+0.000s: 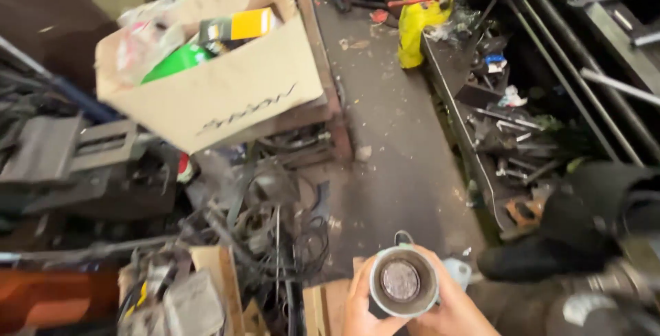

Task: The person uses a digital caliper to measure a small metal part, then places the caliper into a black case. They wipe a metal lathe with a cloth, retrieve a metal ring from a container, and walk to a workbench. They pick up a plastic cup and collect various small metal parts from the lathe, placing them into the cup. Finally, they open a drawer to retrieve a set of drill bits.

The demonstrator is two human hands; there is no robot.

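Observation:
At the bottom centre I hold a grey metal cylinder (403,282), open end up, with a dark rusty disc inside it. My left hand (359,303) grips its left side. My right hand (455,306) wraps around its right side and underside. Both hands are shut on it above the dirty concrete floor (392,143). A small wire loop sticks up at the cylinder's far rim.
A cardboard box (213,88) full of packages sits on a metal stand at the upper left. Tangled wires and scrap metal (268,226) lie below it. A workbench (495,116) cluttered with tools runs along the right. A yellow bag (419,16) stands at the far end.

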